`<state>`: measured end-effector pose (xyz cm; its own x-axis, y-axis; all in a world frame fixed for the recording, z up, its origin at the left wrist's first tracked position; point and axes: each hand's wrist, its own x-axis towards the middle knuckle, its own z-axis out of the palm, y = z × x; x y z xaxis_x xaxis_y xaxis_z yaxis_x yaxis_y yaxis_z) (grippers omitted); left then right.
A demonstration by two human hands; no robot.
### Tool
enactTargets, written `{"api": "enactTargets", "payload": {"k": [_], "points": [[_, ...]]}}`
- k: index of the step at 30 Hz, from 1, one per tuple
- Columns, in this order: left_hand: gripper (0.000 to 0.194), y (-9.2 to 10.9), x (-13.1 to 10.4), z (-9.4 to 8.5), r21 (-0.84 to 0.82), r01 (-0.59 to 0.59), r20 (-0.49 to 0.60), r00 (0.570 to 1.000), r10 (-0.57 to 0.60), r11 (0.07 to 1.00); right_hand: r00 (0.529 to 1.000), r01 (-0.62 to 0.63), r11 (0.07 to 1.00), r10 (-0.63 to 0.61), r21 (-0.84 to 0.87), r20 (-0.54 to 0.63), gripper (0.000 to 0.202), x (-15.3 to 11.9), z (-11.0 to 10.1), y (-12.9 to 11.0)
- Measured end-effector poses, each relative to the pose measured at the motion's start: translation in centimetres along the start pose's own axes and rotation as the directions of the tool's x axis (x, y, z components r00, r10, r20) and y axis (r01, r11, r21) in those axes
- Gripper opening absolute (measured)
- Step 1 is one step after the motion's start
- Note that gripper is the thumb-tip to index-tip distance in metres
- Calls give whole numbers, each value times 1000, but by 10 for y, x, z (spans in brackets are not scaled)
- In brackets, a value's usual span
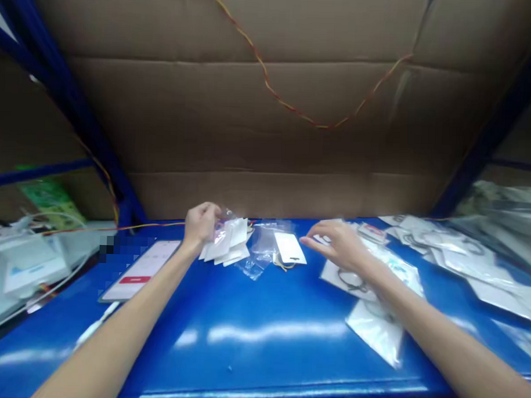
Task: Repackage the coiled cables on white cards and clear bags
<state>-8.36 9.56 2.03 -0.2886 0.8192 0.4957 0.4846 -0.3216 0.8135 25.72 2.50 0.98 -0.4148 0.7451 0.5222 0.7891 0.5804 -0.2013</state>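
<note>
In the head view, our left hand (200,226) is at a fan of white cards (223,248), its grip hidden; our right hand (340,246) is open near bagged goods (376,333). Between them, one white card (290,248) looks light, stiff, best pinched edgewise.

The right forearm (422,317), cut off at the lower right, partly conceals packets (371,333). Phone (143,267) text is illegible (one corner is pixelated). Whether the left hand's (200,224) blurred fingers pinch the clear plastic (230,214) cannot be determined.
</note>
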Motion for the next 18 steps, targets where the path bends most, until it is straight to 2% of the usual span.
{"api": "enactTargets", "payload": {"k": [3, 6, 8, 13, 16, 18], "points": [[20, 3, -2, -5, 101, -81, 105, 992, 70, 992, 991, -132, 988, 128, -80, -50, 42, 0, -12, 11], [23, -1, -3, -5, 192, -188, 198, 969, 150, 963, 965, -264, 948, 260, -178, -44, 41, 0, -22, 22], [21, -7, -1, -2, 177, -213, 224, 959, 172, 961, 952, -303, 926, 305, -224, -28, 40, 0, -25, 29], [18, -22, 6, 6, 18, -67, 166, 984, 63, 998, 956, -279, 932, 293, -232, 28, 34, -2, -24, 39], [20, -25, 11, 5, -37, -33, 68, 997, 35, 999, 961, -262, 940, 274, -220, 27, 33, -3, -20, 38], [20, -24, 13, 3, -77, -23, 5, 1000, 23, 997, 976, -208, 962, 215, -179, 20, 31, -2, -18, 34]]}}
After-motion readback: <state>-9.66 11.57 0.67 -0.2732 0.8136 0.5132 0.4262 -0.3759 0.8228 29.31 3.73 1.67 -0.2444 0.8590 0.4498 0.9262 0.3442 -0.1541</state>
